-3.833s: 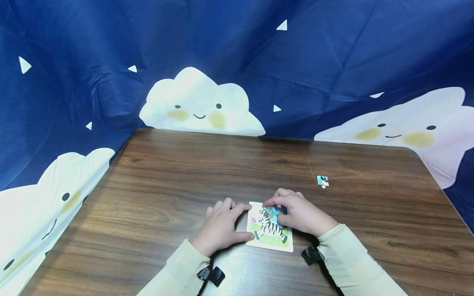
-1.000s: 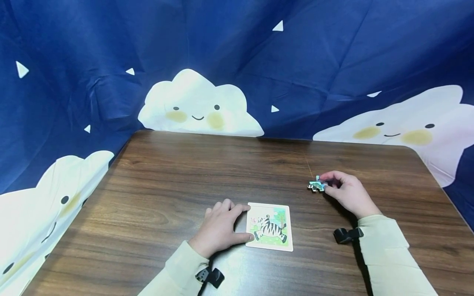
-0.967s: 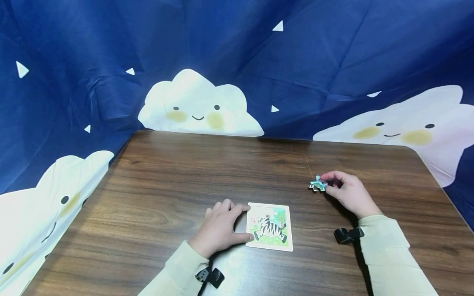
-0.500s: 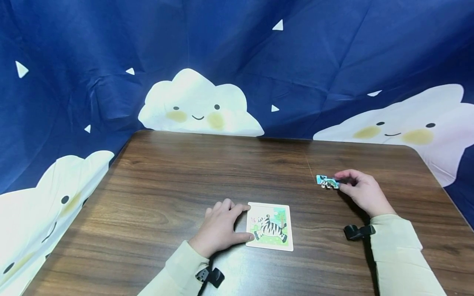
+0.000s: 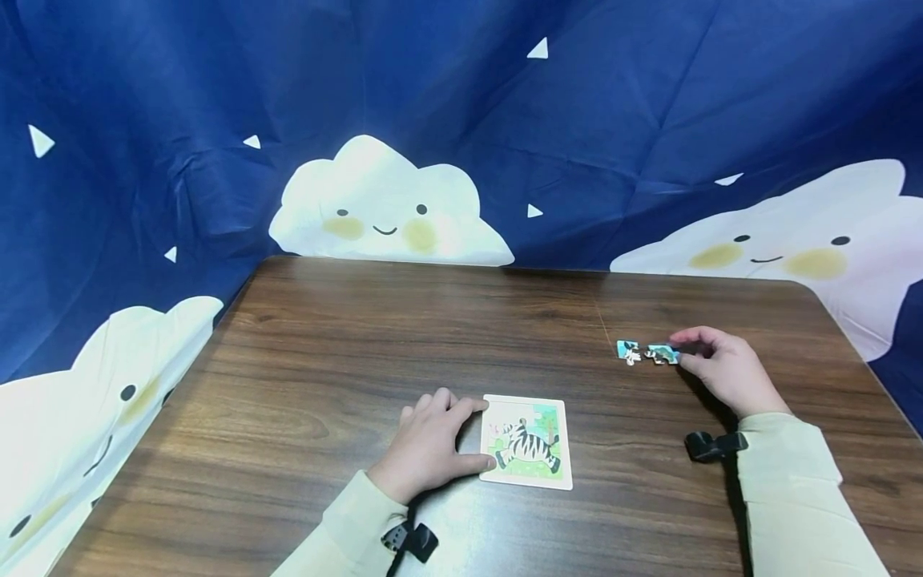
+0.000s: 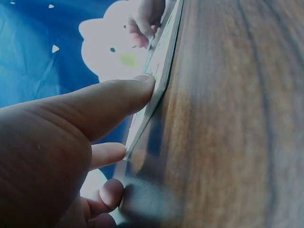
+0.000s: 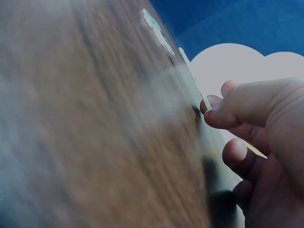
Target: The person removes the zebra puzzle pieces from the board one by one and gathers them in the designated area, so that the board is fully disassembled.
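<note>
In the head view, a square zebra jigsaw puzzle (image 5: 568, 453) lies flat on the table, pale and bare in its upper left part. My left hand (image 5: 425, 449) rests at its left side, thumb and index finger touching two corners. The left wrist view shows the thumb (image 6: 118, 97) pressing the puzzle's rim. Farther right, my right hand (image 5: 728, 369) pinches a blue-green puzzle piece (image 5: 662, 354) between thumb and index finger. Just left of it, a second puzzle piece (image 5: 627, 352), blue with black and white, lies apart on the table.
The brown wooden table (image 5: 360, 344) has a rounded far edge. A blue curtain (image 5: 447, 88) with smiling white clouds hangs behind it and along its left side. Black wrist straps (image 5: 714, 446) sit on both forearms.
My right hand has left the puzzle with the blue-green piece. It passed over the second piece and moved on rightward, uncovering that one. My left hand has stayed in place.
</note>
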Tool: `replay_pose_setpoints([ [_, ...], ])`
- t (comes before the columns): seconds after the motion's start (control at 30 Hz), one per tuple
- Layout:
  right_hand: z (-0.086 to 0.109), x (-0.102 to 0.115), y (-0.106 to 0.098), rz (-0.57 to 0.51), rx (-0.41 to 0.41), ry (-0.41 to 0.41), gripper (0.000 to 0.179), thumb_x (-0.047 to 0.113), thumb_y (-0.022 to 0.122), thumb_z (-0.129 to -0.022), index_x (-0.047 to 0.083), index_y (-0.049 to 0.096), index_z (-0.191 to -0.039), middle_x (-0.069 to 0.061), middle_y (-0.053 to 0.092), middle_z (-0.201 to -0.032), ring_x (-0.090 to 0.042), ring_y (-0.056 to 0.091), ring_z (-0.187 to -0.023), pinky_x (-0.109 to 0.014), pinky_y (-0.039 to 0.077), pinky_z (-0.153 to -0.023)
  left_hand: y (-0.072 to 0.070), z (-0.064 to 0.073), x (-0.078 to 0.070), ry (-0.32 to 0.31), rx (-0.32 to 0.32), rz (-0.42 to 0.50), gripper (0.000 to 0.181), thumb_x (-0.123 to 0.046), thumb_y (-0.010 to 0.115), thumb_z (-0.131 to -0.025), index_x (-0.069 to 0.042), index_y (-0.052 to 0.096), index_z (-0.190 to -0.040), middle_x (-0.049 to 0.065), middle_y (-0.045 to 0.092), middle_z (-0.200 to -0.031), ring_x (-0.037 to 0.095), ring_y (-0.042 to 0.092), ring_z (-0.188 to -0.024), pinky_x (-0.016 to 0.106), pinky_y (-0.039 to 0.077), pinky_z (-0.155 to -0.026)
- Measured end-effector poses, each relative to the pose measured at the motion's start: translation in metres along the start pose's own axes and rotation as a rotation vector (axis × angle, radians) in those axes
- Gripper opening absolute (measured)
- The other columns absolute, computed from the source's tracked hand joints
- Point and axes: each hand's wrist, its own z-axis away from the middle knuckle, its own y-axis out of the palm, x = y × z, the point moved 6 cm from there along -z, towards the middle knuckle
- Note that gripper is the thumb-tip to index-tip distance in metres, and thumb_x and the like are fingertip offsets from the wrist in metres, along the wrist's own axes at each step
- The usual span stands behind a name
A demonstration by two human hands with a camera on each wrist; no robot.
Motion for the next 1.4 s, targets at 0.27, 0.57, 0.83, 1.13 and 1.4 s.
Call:
replay_pose_setpoints([
  [0.27, -0.001, -0.010, -0.006, 0.010, -0.012, 0.020, 0.023, 0.005, 0.069, -0.090, 0.002, 0.068, -0.114, -0.020, 0.069, -0.108, -0.009, 0.049, -0.082, -0.024, 0.037, -0.071, -0.001, 0.001, -0.001, 0.000, -0.002, 0.006, 0.073, -0.062, 0.078, -0.074, -0.030, 0.060, -0.137, -0.007, 0.044, -0.094, 0.013, 0.039, -0.082, 0.032, 0.026, -0.070],
  [0.57, 0.000, -0.012, -0.010, 0.015, -0.016, 0.030, 0.025, 0.002, 0.068, -0.090, 0.001, 0.068, -0.115, -0.022, 0.068, -0.109, -0.007, 0.049, -0.081, -0.024, 0.037, -0.071, 0.000, 0.001, 0.000, -0.006, -0.005, 0.007, 0.073, -0.062, 0.078, -0.073, -0.030, 0.060, -0.136, -0.008, 0.043, -0.093, 0.013, 0.039, -0.082, 0.033, 0.027, -0.071],
  [0.83, 0.000, -0.013, -0.007, 0.016, 0.019, 0.079, 0.027, 0.004, 0.066, -0.092, 0.001, 0.065, -0.119, -0.023, 0.066, -0.114, -0.021, 0.051, -0.089, -0.028, 0.037, -0.073, 0.001, 0.001, 0.000, -0.009, -0.005, 0.013, 0.073, -0.061, 0.079, -0.072, -0.029, 0.061, -0.136, -0.008, 0.043, -0.093, 0.013, 0.039, -0.082, 0.033, 0.027, -0.071],
  [1.13, 0.001, -0.014, -0.007, 0.017, 0.013, 0.079, 0.027, 0.005, 0.066, -0.091, 0.002, 0.066, -0.117, -0.021, 0.067, -0.113, -0.019, 0.050, -0.088, -0.027, 0.037, -0.074, 0.000, 0.001, 0.000, -0.007, -0.008, 0.018, 0.073, -0.061, 0.079, -0.072, -0.030, 0.061, -0.136, -0.008, 0.044, -0.094, 0.013, 0.039, -0.082, 0.033, 0.026, -0.070],
  [1.4, 0.001, -0.016, -0.007, -0.012, -0.012, 0.072, 0.026, 0.009, 0.068, -0.092, 0.001, 0.067, -0.116, -0.021, 0.067, -0.111, -0.004, 0.049, -0.084, -0.023, 0.037, -0.073, 0.000, 0.000, 0.000, -0.004, -0.010, 0.018, 0.073, -0.060, 0.079, -0.072, -0.029, 0.061, -0.136, -0.008, 0.045, -0.094, 0.012, 0.039, -0.082, 0.033, 0.026, -0.070],
])
